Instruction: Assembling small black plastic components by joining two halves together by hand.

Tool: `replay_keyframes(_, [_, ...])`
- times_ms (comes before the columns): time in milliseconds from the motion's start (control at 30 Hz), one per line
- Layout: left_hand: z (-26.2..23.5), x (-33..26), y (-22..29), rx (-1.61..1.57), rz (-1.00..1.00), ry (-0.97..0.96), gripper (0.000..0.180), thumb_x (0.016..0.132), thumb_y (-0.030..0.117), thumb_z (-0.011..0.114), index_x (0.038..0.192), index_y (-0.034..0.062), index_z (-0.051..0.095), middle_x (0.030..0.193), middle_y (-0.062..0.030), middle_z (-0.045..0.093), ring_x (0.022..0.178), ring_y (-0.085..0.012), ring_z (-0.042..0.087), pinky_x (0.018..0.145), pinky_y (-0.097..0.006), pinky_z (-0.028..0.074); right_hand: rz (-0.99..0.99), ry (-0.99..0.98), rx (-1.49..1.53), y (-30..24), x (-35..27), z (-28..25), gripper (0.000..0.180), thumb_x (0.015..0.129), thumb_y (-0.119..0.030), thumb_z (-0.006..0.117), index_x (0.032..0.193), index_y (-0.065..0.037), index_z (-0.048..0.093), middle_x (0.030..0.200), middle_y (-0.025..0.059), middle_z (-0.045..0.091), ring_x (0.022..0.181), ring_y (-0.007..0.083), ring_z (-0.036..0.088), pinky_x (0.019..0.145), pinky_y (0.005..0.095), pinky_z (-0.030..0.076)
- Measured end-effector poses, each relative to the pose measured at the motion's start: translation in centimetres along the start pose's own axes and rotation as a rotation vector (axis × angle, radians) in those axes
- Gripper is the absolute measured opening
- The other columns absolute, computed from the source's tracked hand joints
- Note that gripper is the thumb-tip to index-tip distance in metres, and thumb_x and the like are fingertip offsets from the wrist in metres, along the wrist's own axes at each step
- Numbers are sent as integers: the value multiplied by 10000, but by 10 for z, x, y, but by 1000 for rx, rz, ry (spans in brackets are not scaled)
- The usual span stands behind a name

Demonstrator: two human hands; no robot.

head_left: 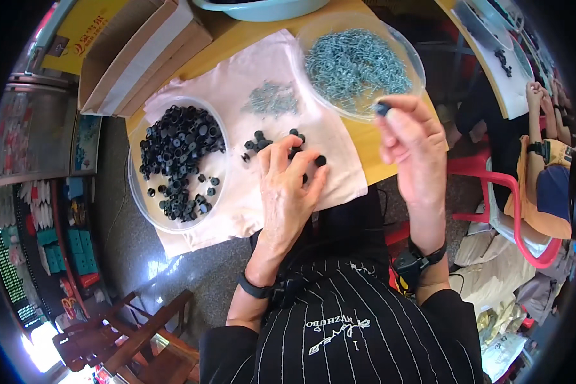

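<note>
Our left hand rests on a pale pink cloth spread over the yellow table, fingers together over a few loose black plastic caps. Our right hand is lifted to the right, fingers pinched on one small black cap. On the left a clear bowl holds many black caps; far right, a clear dish holds grey screws. A small heap of screws lies between. A cardboard box sits far left, a red chair to the right, grey floor below.
</note>
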State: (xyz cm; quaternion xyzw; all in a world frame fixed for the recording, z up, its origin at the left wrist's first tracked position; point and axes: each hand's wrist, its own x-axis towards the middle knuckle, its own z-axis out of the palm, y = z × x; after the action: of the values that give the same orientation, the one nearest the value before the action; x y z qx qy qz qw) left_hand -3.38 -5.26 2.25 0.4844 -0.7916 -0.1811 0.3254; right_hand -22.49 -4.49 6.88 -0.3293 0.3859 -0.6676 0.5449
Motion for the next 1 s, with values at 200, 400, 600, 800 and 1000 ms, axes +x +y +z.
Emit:
replay_keyframes(200, [-18,-5,10,-127,50,77,293,721,14,739,1000,52,655,1114,-117,581,982,-285,550,844,-382,456,-4,-129,-300,20,-36,12,174,900,-63,610,1061,-4,639,905,17,652,732,11,562,600,170,457])
replay_keyframes(400, [-29,-22,18,-831,-173,32,312,794,-80,667,1097,-22,620,1101,-122,623,923,-169,638,811,-275,525,-183,-282,-580,19,-57,24,218,862,-11,631,1080,-13,622,924,36,668,722,34,593,634,169,492])
replay_keyframes(600, [-37,-37,23,-978,-214,53,317,826,-94,670,1132,-40,608,1093,-121,626,945,-153,644,833,-261,530,-43,-228,-273,13,-68,32,202,923,-55,597,1108,12,549,965,71,662,735,72,601,609,181,497])
replay_keyframes(800, [-40,-47,22,-982,-86,68,299,859,-118,622,1146,-47,573,1090,-135,629,980,-202,662,849,-287,541,57,-265,-49,12,-74,35,205,945,-87,581,1121,6,531,1016,99,650,744,88,594,569,196,496])
replay_keyframes(1000, [-49,-49,23,-1070,-144,41,296,872,-115,601,1160,-55,570,1082,-135,644,983,-218,673,859,-295,545,115,-276,56,13,-72,37,192,950,-92,576,1113,3,538,1005,94,647,739,87,596,550,198,498])
